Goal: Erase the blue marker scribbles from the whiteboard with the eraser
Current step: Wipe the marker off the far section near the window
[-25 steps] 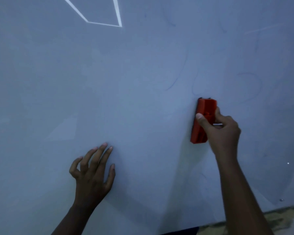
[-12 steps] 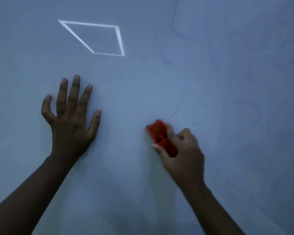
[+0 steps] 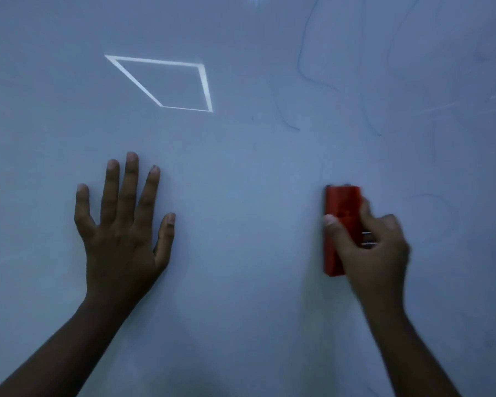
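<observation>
The whiteboard fills the whole view. My right hand grips a red eraser, which stands upright against the board at the right of centre; its lower half is hidden by my fingers and thumb. Thin blue marker scribbles run across the upper right of the board, above and to the right of the eraser. A short blue stroke lies above the eraser. My left hand rests flat on the board at the left, fingers spread and straight.
A bright reflection of a window-like quadrilateral shows on the board's upper left. Faint pale smears mark the board at the far right.
My right hand has swept the eraser from the board's centre to the right and turned it upright. My left hand has stayed flat on the board.
</observation>
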Motion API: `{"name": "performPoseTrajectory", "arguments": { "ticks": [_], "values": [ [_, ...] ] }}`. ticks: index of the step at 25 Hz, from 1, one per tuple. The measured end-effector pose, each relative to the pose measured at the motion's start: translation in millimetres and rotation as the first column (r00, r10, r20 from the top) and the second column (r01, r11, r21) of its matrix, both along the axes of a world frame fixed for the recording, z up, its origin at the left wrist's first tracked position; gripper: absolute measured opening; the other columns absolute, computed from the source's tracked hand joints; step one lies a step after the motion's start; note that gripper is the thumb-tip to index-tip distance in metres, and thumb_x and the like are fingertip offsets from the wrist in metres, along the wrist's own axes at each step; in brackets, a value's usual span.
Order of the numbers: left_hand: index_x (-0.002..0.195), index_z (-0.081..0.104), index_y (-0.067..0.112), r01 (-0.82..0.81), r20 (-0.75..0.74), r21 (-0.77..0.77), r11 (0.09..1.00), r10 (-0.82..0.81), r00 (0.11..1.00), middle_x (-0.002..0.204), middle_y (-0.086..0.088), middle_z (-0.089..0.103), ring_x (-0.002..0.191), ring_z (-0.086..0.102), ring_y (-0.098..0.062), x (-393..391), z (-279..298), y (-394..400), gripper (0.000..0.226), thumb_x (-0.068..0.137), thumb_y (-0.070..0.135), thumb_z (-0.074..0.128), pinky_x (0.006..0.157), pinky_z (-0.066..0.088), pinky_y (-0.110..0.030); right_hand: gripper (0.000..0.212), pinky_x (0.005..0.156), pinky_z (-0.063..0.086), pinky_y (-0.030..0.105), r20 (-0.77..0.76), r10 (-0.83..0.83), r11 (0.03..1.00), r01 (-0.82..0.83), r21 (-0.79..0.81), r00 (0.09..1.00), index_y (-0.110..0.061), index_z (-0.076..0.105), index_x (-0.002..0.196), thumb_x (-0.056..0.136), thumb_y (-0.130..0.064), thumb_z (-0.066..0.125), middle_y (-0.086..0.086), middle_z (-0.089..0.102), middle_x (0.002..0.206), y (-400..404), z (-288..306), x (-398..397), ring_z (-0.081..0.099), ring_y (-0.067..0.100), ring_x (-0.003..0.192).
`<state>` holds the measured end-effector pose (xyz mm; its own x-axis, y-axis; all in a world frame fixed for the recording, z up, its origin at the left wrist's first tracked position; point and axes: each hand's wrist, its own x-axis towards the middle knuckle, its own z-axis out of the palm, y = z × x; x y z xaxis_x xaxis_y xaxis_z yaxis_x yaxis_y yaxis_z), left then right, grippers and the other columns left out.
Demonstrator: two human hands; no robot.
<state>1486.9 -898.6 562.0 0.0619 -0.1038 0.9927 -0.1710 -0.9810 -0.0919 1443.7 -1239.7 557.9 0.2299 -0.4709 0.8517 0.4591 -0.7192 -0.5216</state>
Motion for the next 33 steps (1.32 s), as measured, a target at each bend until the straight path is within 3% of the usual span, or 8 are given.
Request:
{"name": "performPoseTrajectory", "arguments": {
  "ticks": [4, 8, 12, 17, 22, 27, 30, 33],
  "values": [
    [0.169, 0.021, 0.013, -0.008, 0.011, 0.008, 1.0, 0.007, 1.0, 0.177, -0.014, 0.012, 0.164, 0.012, -0.033, 0.7, -0.9, -0.6, 0.068, 0.109, 0.042, 0.035, 0.128, 0.009, -0.064, 0.063, 0.068, 0.051, 0.037, 0.056, 0.023, 0.93, -0.001, -0.367, 0.998, -0.013, 0.068, 0.132, 0.083, -0.053, 0.069, 0.002, 0.048, 0.09, 104.1, -16.6, -1.9, 0.053, 0.026, 0.081],
    [0.169, 0.023, 0.013, -0.001, 0.022, 0.004, 1.0, 0.001, 1.0, 0.177, -0.013, 0.014, 0.164, 0.013, -0.032, 0.1, 0.1, 1.0, 0.069, 0.108, 0.043, 0.038, 0.129, 0.011, -0.063, 0.062, 0.063, 0.051, 0.039, 0.105, -0.009, 0.823, 0.067, -0.564, 0.994, -0.011, 0.064, 0.133, 0.088, -0.053, 0.069, 0.004, 0.052, 0.093, 132.2, -8.6, 2.0, 0.05, 0.02, 0.08],
    [0.167, 0.029, 0.014, -0.012, 0.059, 0.006, 1.0, 0.012, 0.998, 0.176, -0.012, 0.019, 0.163, 0.02, -0.032, -1.2, -0.8, 2.2, 0.067, 0.108, 0.042, 0.04, 0.129, 0.015, -0.061, 0.06, 0.065, 0.049, 0.041, 0.214, -0.088, 0.819, 0.193, -0.54, 0.973, -0.007, 0.064, 0.137, 0.095, -0.049, 0.064, 0.009, 0.052, 0.09, 90.5, 7.4, 12.1, 0.051, 0.029, 0.08],
    [0.162, 0.042, 0.012, 0.036, 0.074, -0.066, 0.997, -0.031, 0.997, 0.172, -0.013, 0.03, 0.16, 0.029, -0.033, -5.9, -1.7, -5.0, 0.063, 0.105, 0.04, 0.045, 0.128, 0.019, -0.061, 0.06, 0.068, 0.049, 0.049, 0.271, -0.269, 0.9, 0.341, -0.27, 0.924, -0.006, 0.06, 0.143, 0.098, -0.046, 0.064, 0.012, 0.049, 0.089, -12.7, 21.0, 31.0, 0.048, 0.032, 0.079],
    [0.148, 0.056, 0.01, 0.124, 0.134, -0.137, 0.983, -0.105, 0.985, 0.157, -0.014, 0.048, 0.151, 0.042, -0.034, -15.5, 34.7, -14.5, 0.055, 0.102, 0.04, 0.052, 0.116, 0.027, -0.06, 0.064, 0.071, 0.051, 0.046, 0.273, -0.269, 0.951, 0.3, -0.078, 0.923, -0.01, 0.057, 0.146, 0.095, -0.047, 0.066, 0.01, 0.049, 0.094, -40.5, 65.4, 36.3, 0.047, 0.027, 0.083],
    [0.156, 0.047, 0.011, 0.174, 0.187, -0.116, 0.978, -0.151, 0.971, 0.166, -0.013, 0.039, 0.159, 0.029, -0.03, -13.0, 104.9, -23.7, 0.059, 0.104, 0.04, 0.048, 0.125, 0.018, -0.059, 0.059, 0.075, 0.046, 0.044, 0.379, -0.143, 0.908, 0.274, -0.318, 0.914, -0.008, 0.059, 0.145, 0.097, -0.041, 0.068, 0.013, 0.054, 0.094, 44.8, 73.0, 41.5, 0.051, 0.033, 0.083],
    [0.161, 0.04, 0.013, 0.147, 0.214, -0.065, 0.987, -0.13, 0.968, 0.171, -0.012, 0.032, 0.162, 0.022, -0.029, -10.0, 147.4, -33.1, 0.059, 0.107, 0.037, 0.042, 0.128, 0.014, -0.059, 0.058, 0.068, 0.045, 0.043, 0.433, 0.01, 0.767, 0.271, -0.582, 0.901, -0.009, 0.057, 0.147, 0.1, -0.044, 0.064, 0.013, 0.058, 0.091, 94.6, 74.4, 41.4, 0.052, 0.032, 0.079],
    [0.163, 0.036, 0.014, 0.117, 0.231, -0.059, 0.991, -0.101, 0.968, 0.174, -0.013, 0.027, 0.163, 0.018, -0.029, -5.9, 190.4, -24.4, 0.061, 0.108, 0.041, 0.038, 0.129, 0.011, -0.059, 0.057, 0.064, 0.046, 0.044, 0.488, 0.05, 0.653, 0.341, -0.676, 0.871, -0.013, 0.061, 0.144, 0.099, -0.048, 0.066, 0.011, 0.061, 0.092, 99.0, 93.3, 40.9, 0.054, 0.029, 0.078]
  ]
}}
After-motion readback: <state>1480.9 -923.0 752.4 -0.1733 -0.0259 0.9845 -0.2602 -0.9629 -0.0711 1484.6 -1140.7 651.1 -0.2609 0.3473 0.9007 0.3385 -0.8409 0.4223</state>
